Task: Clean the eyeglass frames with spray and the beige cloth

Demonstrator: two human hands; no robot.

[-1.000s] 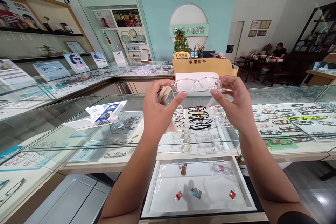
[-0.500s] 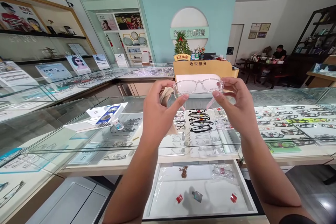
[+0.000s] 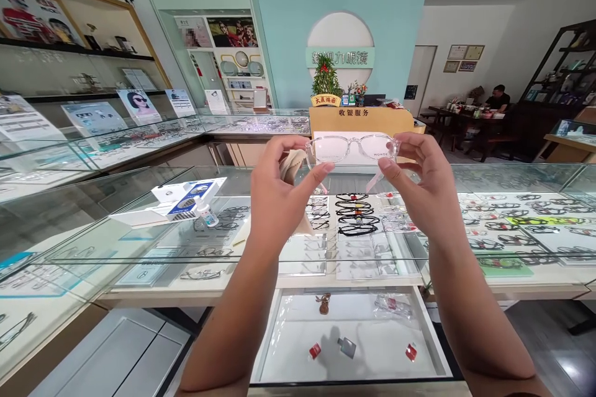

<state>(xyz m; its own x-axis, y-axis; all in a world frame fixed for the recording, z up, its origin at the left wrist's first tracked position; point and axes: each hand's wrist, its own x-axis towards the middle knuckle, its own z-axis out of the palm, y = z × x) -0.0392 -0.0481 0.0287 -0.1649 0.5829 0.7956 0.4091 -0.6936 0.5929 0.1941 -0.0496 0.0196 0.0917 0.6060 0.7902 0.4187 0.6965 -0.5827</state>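
Note:
A pair of clear-framed eyeglasses (image 3: 354,140) is held up above the glass counter, its lenses facing me and printing visible on the right one. My left hand (image 3: 284,189) pinches the left end of the frame and also has a beige cloth (image 3: 291,167) tucked in it, partly hidden behind the fingers. At the other end, my right hand (image 3: 421,186) grips the frame near the hinge between thumb and fingers. The temples hang down behind, pinkish at the tips.
Below is a glass display counter (image 3: 186,267) with rows of spectacles (image 3: 357,214). An opened box (image 3: 186,201) and a small white bottle (image 3: 206,213) stand on it at left. A pulled-out drawer (image 3: 307,369) holds small tags. A person (image 3: 498,99) sits far back right.
The view has shifted slightly. Both hands keep hold of the eyeglasses, which look nearly the same, raised a touch.

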